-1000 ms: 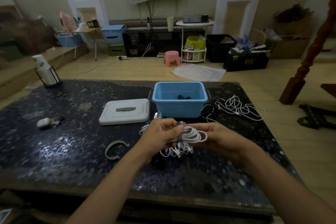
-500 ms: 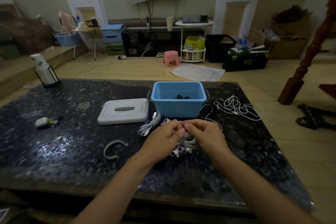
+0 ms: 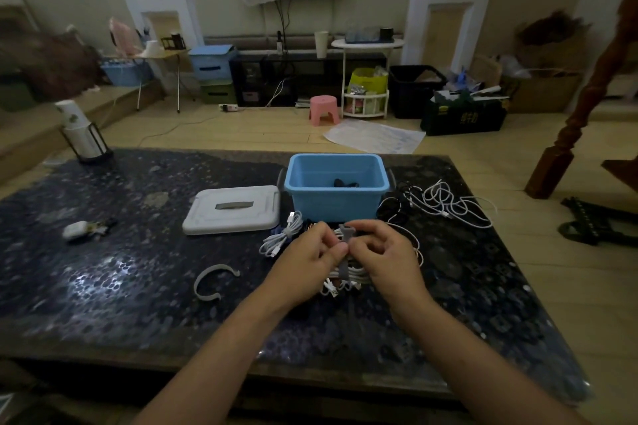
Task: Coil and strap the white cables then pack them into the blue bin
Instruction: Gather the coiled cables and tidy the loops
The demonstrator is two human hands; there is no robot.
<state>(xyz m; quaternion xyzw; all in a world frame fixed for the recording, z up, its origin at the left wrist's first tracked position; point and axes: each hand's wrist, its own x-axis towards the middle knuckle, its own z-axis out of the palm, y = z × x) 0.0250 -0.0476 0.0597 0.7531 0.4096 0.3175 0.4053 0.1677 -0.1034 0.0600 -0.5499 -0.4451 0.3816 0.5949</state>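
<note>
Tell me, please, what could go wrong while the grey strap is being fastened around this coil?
The grey strap is only pinched by the left hand and right hand; if it slips, the white coil may spring open. Its hanging plugs could snag when dropped into the blue bin.

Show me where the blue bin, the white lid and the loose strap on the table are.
blue bin (image 3: 333, 205): head view, on its near front wall.
white lid (image 3: 207, 221): head view, on its flat top, left of the handle.
loose strap (image 3: 199, 281): head view, on the left of its curved band.
</note>
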